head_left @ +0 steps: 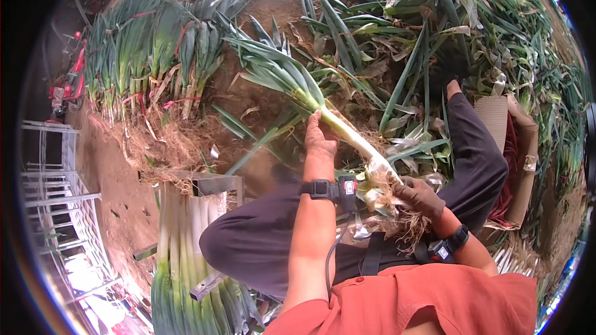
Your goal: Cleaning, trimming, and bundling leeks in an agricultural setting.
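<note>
A leek (354, 135) is held slantwise above the lap in two hands.
The left hand (321, 139) has its fingers wrapped round the stalk just below the leaves, which fan out toward the upper left; the right hand (422, 200) has its fingers closed at the root end, though peeling skin and tangled roots (410, 226) make it hard to tell whether they grip stalk or skin. Tied bundles (155, 49) stand to the upper left, roots toward the person. More leeks (180, 236) lie beside the left knee, within a metal frame (217, 185). Loose leaves (496, 25) are heaped at the upper right, and a cardboard box (529, 149) with red strips (506, 177) sits beside the right leg.
</note>
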`<state>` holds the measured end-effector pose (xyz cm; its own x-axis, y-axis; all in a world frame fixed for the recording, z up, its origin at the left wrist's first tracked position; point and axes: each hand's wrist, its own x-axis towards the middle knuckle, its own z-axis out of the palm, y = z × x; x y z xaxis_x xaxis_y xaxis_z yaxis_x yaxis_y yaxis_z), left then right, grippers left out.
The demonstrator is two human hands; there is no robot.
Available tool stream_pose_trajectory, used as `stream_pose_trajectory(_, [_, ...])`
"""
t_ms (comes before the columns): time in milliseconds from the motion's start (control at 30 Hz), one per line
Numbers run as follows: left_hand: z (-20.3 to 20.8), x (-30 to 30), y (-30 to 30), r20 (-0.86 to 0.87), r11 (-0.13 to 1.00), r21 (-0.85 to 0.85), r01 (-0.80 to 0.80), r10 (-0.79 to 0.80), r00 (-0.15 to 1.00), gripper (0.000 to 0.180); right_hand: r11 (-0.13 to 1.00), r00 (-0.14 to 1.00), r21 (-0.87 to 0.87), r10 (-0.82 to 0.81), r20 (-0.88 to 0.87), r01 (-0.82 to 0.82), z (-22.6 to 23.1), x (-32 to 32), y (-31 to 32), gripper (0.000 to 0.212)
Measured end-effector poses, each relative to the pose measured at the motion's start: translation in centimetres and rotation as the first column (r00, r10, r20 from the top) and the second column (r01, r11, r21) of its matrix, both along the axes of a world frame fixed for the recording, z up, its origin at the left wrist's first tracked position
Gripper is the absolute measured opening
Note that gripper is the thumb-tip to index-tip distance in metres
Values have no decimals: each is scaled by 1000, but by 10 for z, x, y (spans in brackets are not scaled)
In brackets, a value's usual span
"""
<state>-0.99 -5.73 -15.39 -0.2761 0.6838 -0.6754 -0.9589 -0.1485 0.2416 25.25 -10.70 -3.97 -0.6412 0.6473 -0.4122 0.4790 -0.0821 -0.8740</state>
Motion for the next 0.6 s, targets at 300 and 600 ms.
stream_pose_trajectory(300, [1,-8,2,119,996,50,74,-80,990,32,806,934,-484,-350,74,341,0,3,-7,24])
stream_pose_trajectory(600, [-16,26,-25,192,921,166,352,-380,905,27,252,762,-930,-646,45,268,30,-24,-11,26])
